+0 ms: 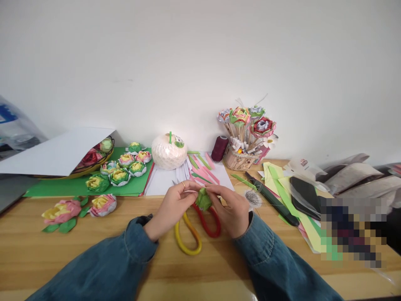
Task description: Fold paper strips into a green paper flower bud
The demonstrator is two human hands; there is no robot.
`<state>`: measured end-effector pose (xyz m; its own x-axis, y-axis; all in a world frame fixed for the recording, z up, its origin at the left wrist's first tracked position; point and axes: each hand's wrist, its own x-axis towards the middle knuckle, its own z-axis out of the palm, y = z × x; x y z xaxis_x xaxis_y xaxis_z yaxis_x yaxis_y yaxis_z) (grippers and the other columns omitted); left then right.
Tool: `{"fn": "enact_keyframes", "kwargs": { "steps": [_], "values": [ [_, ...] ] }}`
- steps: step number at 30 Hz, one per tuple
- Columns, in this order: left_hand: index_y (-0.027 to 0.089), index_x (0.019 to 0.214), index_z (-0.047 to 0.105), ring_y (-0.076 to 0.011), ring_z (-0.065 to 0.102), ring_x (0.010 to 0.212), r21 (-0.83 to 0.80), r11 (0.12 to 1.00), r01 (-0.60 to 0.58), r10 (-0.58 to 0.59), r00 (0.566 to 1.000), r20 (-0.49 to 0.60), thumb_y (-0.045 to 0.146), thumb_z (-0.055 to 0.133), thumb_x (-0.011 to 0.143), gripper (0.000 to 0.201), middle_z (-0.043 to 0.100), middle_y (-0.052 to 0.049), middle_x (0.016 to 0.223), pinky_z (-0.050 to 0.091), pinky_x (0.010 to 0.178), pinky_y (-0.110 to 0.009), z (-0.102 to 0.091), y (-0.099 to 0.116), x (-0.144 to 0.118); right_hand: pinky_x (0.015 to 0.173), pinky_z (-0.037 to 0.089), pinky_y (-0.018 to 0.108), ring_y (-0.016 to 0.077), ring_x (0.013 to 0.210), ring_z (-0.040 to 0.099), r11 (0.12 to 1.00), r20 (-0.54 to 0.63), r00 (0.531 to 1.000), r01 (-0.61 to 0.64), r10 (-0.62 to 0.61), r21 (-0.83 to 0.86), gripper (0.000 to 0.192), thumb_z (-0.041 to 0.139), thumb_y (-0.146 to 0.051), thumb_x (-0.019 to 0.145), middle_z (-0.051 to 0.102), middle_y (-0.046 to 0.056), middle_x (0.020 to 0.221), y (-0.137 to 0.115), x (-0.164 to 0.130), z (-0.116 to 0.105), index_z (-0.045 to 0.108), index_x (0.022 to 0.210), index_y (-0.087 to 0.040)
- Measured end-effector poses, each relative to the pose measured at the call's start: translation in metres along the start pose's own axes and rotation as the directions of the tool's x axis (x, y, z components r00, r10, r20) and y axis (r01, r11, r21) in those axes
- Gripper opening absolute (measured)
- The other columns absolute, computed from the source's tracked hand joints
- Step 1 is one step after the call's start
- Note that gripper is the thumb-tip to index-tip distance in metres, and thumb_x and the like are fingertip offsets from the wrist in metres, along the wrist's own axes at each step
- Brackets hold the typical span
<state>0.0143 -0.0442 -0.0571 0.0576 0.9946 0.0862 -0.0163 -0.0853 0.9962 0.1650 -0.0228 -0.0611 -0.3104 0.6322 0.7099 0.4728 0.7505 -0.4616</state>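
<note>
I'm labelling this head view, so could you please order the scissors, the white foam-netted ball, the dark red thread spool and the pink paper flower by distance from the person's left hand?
1. Scissors: directly under the left hand, on the table.
2. White foam-netted ball: straight behind the hand, by the wall.
3. Dark red thread spool: behind and to the right.
4. Pink paper flower: far left on the table.

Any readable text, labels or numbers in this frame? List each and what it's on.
None legible.
Green-and-white sticker on the white netted ball: print too small to read.
White packet behind the phone: red mark, blurred.
Blue marking on the plastic bag at the left edge: cut off, unreadable.
</note>
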Motion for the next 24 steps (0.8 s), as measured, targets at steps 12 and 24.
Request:
{"fn": "enact_keyframes", "kwargs": {
  "steps": [12, 24],
  "values": [
    [0.015, 0.083, 0.057, -0.0147, 0.057, 0.09, 0.133, 0.99, -0.04, 0.022, 0.99, 0.14, -0.005, 0.043, 0.056, 0.037, 0.061, -0.003, 0.091, 0.042, 0.086, -0.031, -0.007, -0.008, 0.007, 0.065, 0.053, 0.027, 0.0164, 0.074, 0.065, 0.995, 0.08, 0.993, -0.089, 0.093, -0.048, 0.014, 0.05, -0.016, 0.08, 0.069, 0.005, 0.083, 0.016, -0.003, 0.012, 0.062, 0.087, -0.018],
    [0.013, 0.078, 0.063, -0.0167, 0.06, 0.08, 0.089, 0.993, -0.079, 0.076, 0.997, 0.029, 0.019, 0.068, 0.062, 0.018, 0.067, -0.005, 0.082, 0.047, 0.076, -0.03, -0.006, -0.004, 0.004, 0.059, 0.052, 0.023, 0.0123, 0.064, 0.063, 0.981, 0.05, 0.994, -0.106, 0.1, 0.161, 0.012, 0.051, -0.016, 0.081, 0.067, 0.004, 0.079, 0.007, 0.001, 0.005, 0.06, 0.088, -0.018]
  ]
}}
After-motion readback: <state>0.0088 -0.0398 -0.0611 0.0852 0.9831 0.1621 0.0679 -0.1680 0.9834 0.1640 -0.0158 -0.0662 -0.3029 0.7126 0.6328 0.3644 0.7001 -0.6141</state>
